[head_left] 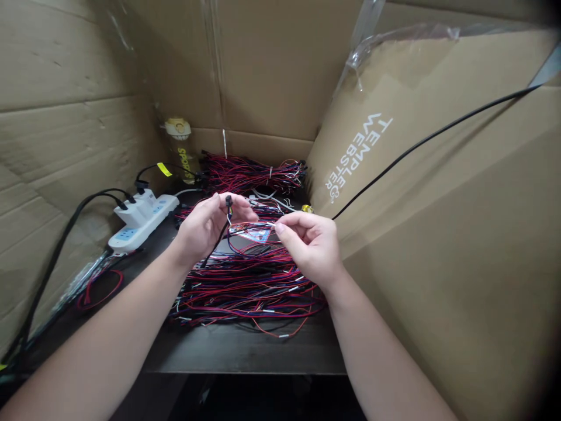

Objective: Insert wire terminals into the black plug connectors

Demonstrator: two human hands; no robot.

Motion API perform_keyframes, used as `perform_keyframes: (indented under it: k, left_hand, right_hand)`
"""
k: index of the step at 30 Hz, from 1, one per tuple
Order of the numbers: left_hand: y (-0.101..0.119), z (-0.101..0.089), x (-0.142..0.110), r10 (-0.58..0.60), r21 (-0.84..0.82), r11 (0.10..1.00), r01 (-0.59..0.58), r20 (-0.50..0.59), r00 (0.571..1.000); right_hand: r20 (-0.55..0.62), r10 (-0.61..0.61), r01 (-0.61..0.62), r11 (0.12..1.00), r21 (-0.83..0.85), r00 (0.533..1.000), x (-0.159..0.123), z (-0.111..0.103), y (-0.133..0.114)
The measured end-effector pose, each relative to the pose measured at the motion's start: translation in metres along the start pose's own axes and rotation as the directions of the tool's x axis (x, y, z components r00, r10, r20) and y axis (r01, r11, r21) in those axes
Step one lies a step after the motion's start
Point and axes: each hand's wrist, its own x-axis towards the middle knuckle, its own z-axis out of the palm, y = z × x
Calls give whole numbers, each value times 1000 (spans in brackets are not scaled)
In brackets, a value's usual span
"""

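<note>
Wires (252, 286), red, dark blue and black, mixed in streaks with small white pieces
Power strip (144, 225), white with blue markings; cardboard (416, 193), plain brown, white lettering (357, 155); bottle (183, 158), yellow lettering; tag (164, 169), bright yellow; surface (245, 351), dark grey-brown

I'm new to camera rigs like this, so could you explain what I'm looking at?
No machine here: these are a person's bare hands, seen in one picture from a head-worn camera looking forward and down. The right hand pinches thin wires; a black connector is at the left hand's fingers, its grip unclear. On the dark table lie red, blue and black wires, with another bundle behind and a white power strip to the left. Cardboard surrounds it.
</note>
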Motion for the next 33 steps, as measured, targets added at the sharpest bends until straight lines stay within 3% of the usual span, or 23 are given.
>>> perform_keyframes:
  k: [3, 9, 15, 19, 23, 33]
  left_hand:
    - [4, -2, -2, 48, -43, 998, -46, 47, 998]
    - [0, -15, -2, 37, 139, 989, -56, 133, 990]
    - [5, -10, -4, 12, 283, 959, -12, 1, 1000]
    - [9, -6, -3, 23, 266, 964, -11, -43, 999]
    - [8, -3, -2, 34, 158, 987, -24, -57, 998]
    - [9, -3, -4, 38, 96, 995, -37, -14, 999]
  right_hand:
    - [-62, -4, 5, 1000, 17, 998, 3, -2, 0]
    - [-104, 5, -2, 1000, 29, 995, 8, -5, 6]
    - [-86, 60, -49, 991, 125, 995, 6, -7, 5]
    - [58, 85, -97, 968, 230, 995, 4, -4, 5]
    - [206, 127, -162, 974, 160, 970, 1, -3, 6]
    - [139, 82, -99, 989, 114, 987, 5, -7, 4]
